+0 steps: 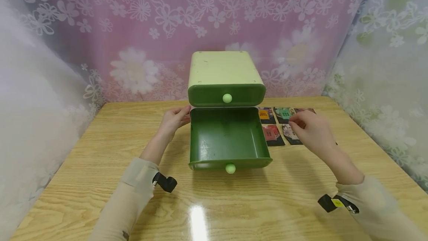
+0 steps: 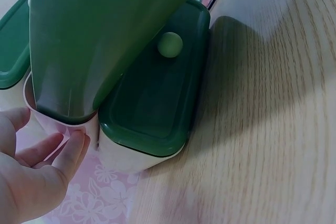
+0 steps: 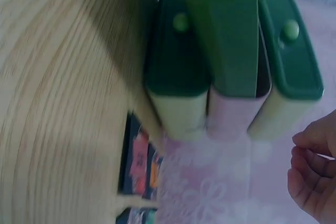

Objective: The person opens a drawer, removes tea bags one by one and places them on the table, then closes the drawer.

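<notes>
A small cream drawer cabinet (image 1: 222, 68) with green fronts and round light-green knobs stands on the table. Its middle drawer (image 1: 227, 133) is pulled far out and has nothing in it; in the wrist views closed drawers show above and below, the lower one (image 2: 157, 87) hidden in the head view. My left hand (image 1: 174, 122) touches the cabinet's left side, fingertips right at the rim of the middle opening. My right hand (image 1: 312, 131) hovers right of the cabinet over several small printed packets (image 1: 272, 133), fingers loosely bent, nothing seen in them.
Packets lie in two rows on the wooden table (image 1: 234, 207), partly hidden by my right hand and the cabinet. Behind hangs a pink flowered curtain (image 1: 160, 40); pale flowered curtains flank both sides. Each wrist carries a black camera mount (image 1: 164, 182).
</notes>
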`<act>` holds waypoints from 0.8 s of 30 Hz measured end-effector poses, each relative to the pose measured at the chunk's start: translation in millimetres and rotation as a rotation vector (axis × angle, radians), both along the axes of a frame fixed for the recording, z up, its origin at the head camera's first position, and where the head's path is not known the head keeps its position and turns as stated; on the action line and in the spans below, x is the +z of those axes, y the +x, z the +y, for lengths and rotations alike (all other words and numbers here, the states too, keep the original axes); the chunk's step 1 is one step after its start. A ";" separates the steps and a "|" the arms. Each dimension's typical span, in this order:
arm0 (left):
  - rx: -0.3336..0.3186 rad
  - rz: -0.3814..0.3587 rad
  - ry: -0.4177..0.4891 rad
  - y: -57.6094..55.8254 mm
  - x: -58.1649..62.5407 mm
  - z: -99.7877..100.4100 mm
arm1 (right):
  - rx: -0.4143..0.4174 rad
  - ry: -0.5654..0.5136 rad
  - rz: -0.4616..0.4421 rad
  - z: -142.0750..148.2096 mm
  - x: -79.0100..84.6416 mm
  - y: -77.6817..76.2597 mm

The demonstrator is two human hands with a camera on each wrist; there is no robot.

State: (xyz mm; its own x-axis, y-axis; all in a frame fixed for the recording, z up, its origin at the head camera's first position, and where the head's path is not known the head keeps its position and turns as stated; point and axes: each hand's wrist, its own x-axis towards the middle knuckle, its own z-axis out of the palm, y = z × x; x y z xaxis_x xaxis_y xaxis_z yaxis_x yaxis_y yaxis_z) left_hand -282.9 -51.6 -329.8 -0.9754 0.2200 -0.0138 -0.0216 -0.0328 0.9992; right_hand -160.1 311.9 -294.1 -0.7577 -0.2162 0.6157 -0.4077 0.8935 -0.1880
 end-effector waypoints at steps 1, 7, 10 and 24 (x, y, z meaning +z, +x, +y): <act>0.000 0.001 -0.001 -0.3 -0.1 0.4 | 0.027 0.005 0.019 -6.0 0.9 1.6; 0.004 0.009 0.011 -0.5 -0.2 1.4 | 0.188 0.048 0.109 -42.3 3.9 9.5; -0.004 0.009 0.011 0.4 -0.6 0.8 | 0.284 0.064 0.151 -58.9 5.2 14.7; -0.009 0.020 0.021 -0.5 -2.1 -0.3 | 0.572 0.162 0.273 -116.5 -7.5 44.6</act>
